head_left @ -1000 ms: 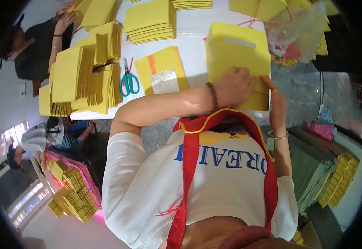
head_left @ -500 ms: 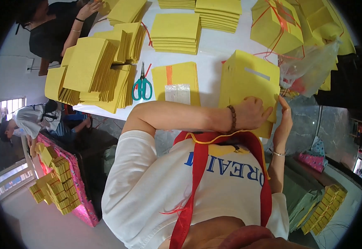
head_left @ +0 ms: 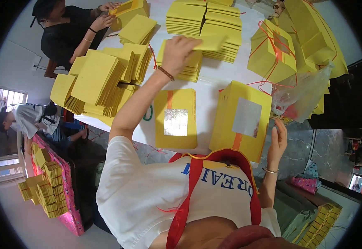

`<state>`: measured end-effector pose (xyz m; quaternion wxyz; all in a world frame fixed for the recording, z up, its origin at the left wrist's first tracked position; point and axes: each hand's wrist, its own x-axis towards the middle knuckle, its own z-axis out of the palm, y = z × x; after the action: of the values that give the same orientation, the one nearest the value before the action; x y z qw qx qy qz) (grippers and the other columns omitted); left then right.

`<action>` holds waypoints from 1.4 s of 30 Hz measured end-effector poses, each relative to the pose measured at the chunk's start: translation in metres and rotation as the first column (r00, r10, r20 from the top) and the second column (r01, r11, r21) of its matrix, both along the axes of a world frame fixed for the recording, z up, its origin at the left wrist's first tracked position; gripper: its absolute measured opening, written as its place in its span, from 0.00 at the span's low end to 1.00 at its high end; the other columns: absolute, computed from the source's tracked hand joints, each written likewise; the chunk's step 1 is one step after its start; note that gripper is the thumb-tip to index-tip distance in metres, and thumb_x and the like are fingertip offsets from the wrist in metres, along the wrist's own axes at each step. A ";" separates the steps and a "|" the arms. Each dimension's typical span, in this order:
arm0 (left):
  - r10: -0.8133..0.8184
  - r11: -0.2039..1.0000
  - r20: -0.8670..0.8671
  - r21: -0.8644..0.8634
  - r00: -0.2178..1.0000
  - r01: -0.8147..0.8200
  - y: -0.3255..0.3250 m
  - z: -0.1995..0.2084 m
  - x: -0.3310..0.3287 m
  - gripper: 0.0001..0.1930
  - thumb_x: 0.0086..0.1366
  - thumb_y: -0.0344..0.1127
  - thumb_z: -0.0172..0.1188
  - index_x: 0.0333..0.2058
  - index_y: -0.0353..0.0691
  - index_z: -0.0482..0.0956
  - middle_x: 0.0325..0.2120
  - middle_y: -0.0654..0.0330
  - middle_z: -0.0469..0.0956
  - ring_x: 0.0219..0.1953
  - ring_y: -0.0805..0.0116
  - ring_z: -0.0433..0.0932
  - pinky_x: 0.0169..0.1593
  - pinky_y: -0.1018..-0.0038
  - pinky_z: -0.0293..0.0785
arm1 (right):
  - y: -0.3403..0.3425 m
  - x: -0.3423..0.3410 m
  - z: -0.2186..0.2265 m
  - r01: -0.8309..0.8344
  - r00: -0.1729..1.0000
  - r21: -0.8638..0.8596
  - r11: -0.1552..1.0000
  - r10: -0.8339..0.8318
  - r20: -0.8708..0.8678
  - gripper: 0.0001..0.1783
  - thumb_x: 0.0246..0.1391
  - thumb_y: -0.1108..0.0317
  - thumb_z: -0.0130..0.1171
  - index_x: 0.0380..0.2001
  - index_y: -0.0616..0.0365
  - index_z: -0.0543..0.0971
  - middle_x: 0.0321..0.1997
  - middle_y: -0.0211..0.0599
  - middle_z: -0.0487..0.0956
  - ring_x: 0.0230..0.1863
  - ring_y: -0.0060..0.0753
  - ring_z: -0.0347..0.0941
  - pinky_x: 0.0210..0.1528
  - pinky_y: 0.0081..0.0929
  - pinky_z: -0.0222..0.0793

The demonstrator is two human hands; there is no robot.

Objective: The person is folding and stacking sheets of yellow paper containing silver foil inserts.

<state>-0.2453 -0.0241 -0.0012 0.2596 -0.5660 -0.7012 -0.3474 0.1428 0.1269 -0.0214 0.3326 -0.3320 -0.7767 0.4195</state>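
My left hand (head_left: 179, 56) reaches across the table with its fingers closed on the edge of a folded yellow paper (head_left: 212, 43), tilted above the far stacks. Under that hand lies a short stack of folded yellow papers (head_left: 191, 68). My right hand (head_left: 277, 141) is beside the right edge of a thick block of yellow paper (head_left: 226, 120), fingers loosely curved and apart, holding nothing. The block's top carries a silver rectangle (head_left: 247, 117) and an orange stripe. Left of it lies a flat yellow sheet pile (head_left: 160, 124) with a similar silver square (head_left: 175, 122).
Stacks of folded paper (head_left: 93, 79) crowd the table's left. A green scissors handle (head_left: 148, 113) shows past my left forearm. String-tied yellow bundles (head_left: 272, 54) and a clear plastic bag (head_left: 303, 93) stand right. A co-worker (head_left: 69, 31) handles a yellow box at far left.
My left hand has left the block at right and swung to the far stacks, now gripping a folded yellow paper. The block's silver rectangle has come into full view. My right hand stays beside it.
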 end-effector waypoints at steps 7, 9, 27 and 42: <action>0.195 0.954 -0.160 -0.199 0.968 -0.225 -0.022 -0.096 -0.063 0.22 0.50 0.27 0.58 0.46 0.53 0.74 0.40 0.67 0.75 0.42 0.64 0.70 0.46 0.66 0.60 | -0.002 -0.033 0.022 -0.168 0.981 0.129 0.977 0.152 0.123 0.13 0.56 0.71 0.51 0.43 0.63 0.75 0.47 0.38 0.76 0.51 0.30 0.68 0.55 0.25 0.59; 0.139 0.894 -0.114 -0.412 0.984 -0.174 -0.026 -0.109 -0.064 0.20 0.53 0.29 0.57 0.46 0.53 0.74 0.40 0.67 0.75 0.42 0.64 0.70 0.45 0.66 0.61 | -0.004 -0.041 0.024 -0.185 0.977 0.137 0.973 0.167 0.132 0.12 0.56 0.72 0.51 0.43 0.63 0.75 0.46 0.37 0.76 0.50 0.30 0.69 0.54 0.25 0.60; 0.076 0.928 -0.152 -0.351 0.986 -0.126 -0.031 -0.113 -0.060 0.20 0.63 0.38 0.49 0.54 0.55 0.65 0.50 0.63 0.69 0.51 0.59 0.66 0.51 0.60 0.60 | -0.105 -0.052 0.229 -0.745 0.648 0.403 0.531 0.719 0.251 0.11 0.54 0.56 0.51 0.28 0.50 0.67 0.25 0.28 0.71 0.24 0.25 0.60 0.23 0.23 0.54; -0.043 0.798 -0.152 -0.600 0.987 -0.058 -0.052 -0.128 -0.082 0.27 0.59 0.51 0.52 0.56 0.51 0.64 0.52 0.52 0.67 0.52 0.53 0.66 0.53 0.61 0.63 | -0.100 -0.077 0.192 -0.657 0.520 0.660 0.364 0.853 0.048 0.14 0.33 0.57 0.63 0.25 0.48 0.75 0.21 0.24 0.71 0.17 0.24 0.57 0.17 0.22 0.47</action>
<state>-0.3270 -0.0763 -0.1295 0.1221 -0.6419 -0.7547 -0.0593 0.0657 0.0269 0.1708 0.2995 0.2620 -0.8675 0.2986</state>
